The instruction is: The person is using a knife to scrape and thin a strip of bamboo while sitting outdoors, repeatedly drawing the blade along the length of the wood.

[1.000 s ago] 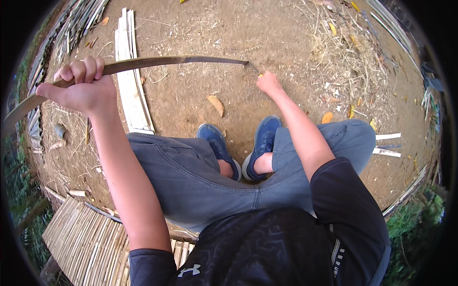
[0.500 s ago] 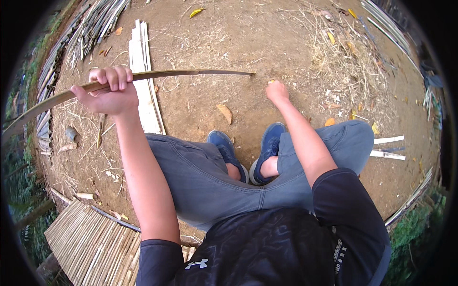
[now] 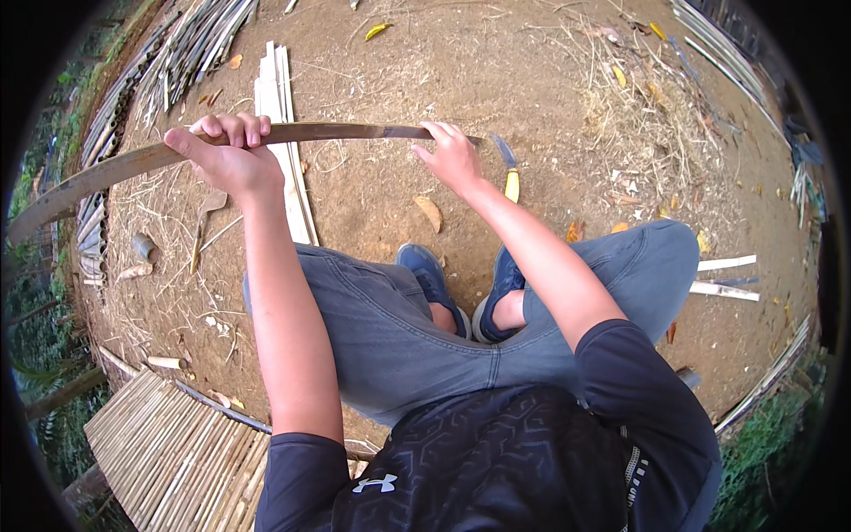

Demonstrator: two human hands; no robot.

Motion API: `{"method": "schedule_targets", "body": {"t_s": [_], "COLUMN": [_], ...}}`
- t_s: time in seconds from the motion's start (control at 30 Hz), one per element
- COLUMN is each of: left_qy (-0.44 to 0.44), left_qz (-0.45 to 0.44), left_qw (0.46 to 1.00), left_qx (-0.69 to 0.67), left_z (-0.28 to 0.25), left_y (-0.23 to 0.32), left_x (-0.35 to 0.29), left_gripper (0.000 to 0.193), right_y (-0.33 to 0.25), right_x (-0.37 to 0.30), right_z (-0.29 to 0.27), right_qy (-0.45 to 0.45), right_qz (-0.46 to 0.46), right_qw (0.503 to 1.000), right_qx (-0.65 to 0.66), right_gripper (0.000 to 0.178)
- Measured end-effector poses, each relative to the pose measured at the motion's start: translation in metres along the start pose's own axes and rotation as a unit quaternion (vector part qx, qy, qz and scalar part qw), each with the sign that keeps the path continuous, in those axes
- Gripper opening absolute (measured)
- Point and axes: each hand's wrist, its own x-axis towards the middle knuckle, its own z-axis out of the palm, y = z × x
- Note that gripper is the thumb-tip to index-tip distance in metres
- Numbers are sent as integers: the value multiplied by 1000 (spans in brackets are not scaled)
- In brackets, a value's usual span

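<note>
Running through left hand [image 3: 232, 160]: brown strip [image 3: 341, 132].

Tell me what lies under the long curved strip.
Beneath the long curved strip, pale slats lie on the brown ground, showing on both sides of it. Whatever the strip, left hand and right hand directly cover cannot be seen.

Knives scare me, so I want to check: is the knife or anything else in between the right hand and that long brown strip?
No, nothing visible is. The right hand's fingers lie over the long brown strip near its end. The yellow-handled knife is just right of that hand.
</note>
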Motion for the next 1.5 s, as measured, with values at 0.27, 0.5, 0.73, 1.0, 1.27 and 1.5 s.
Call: {"method": "schedule_targets", "body": {"t_s": [0.27, 0.5, 0.73, 1.0, 1.27, 1.5], "left_qy": [14, 7, 31, 5, -16, 0], "left_qz": [22, 32, 12, 1, 13, 8], "left_qw": [1000, 999, 999, 1000, 1000, 1000], "left_qx": [3, 28, 8, 0, -4, 7], "left_z": [-7, -2, -4, -8, -6, -5], "left_y": [-4, -8, -8, -7, -5, 0], "left_x": [5, 4, 7, 7, 5, 1], "left_gripper": [47, 42, 42, 45, 43, 48], "right_y": [10, 12, 19, 101, 151, 155], "right_x": [4, 3, 13, -49, -74, -71], "right_z": [20, 12, 5, -31, -17, -24], "right_qy": [125, 87, -27, -179, -231, -267], "right_qz": [-142, -124, -88, 397, 487, 469], "right_qw": [981, 989, 996, 886, 829, 823], "right_qx": [-41, -2, 5, -157, -147, -176], "right_gripper": [32, 34, 32, 66, 70, 77]}}
